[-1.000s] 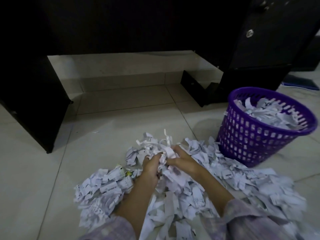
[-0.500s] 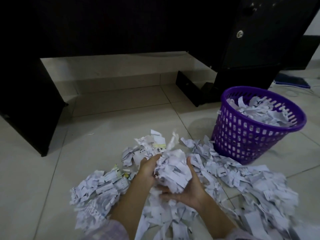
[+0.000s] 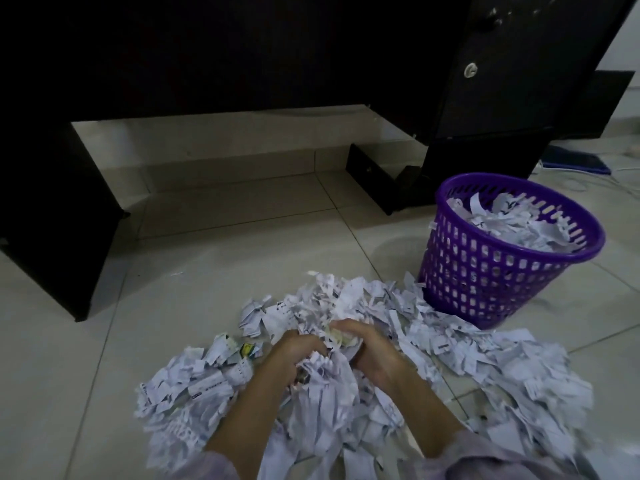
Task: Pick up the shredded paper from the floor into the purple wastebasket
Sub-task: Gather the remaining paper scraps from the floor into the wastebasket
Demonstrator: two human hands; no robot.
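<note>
Shredded paper (image 3: 478,368) is spread in a wide pile across the near floor (image 3: 86,341), from left of centre to the right edge. Both hands are sunk into the middle of the pile. Left hand (image 3: 294,351) fingers are curled down and clamped on a bunch of strips; right hand (image 3: 370,351) fingers are likewise curled round the same bunch, the two hands just beside each other. Versus 0.5 s ago: the clump cupped above the pile on the upturned right palm is no longer raised, the right hand has been turned palm-down, and both hands are now lower, at pile level. Purple wastebasket (image 3: 498,265) is upright on the floor, far right of the hands, touching the pile's far right edge, and is filled with shreds almost to the rim. Dark furniture (image 3: 242,46) is seen across the far side.
</note>
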